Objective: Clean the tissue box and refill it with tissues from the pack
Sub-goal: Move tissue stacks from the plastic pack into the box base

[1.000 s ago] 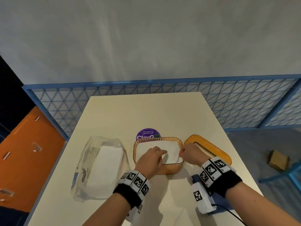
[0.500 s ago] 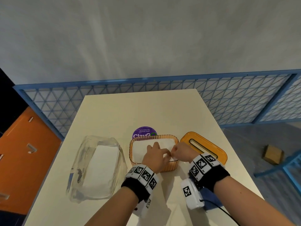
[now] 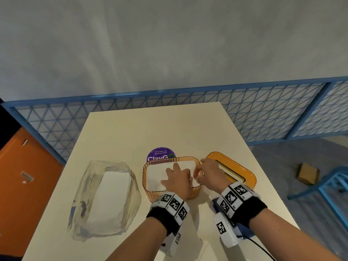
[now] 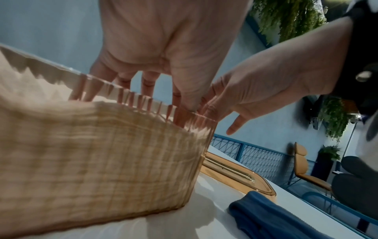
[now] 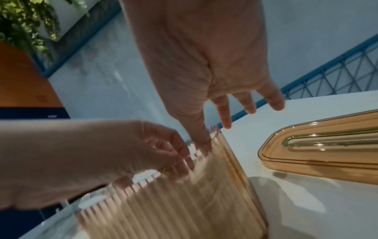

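Head view | left hand (image 3: pixel 178 178) flat on soft white tissues (image 3: pixel 156 175) | ribbed amber box (image 3: pixel 148 193) | right hand (image 3: pixel 209 174) pinching sheet

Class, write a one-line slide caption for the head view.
Left hand presses tissues into the amber box; right hand at its rim, lid beside.
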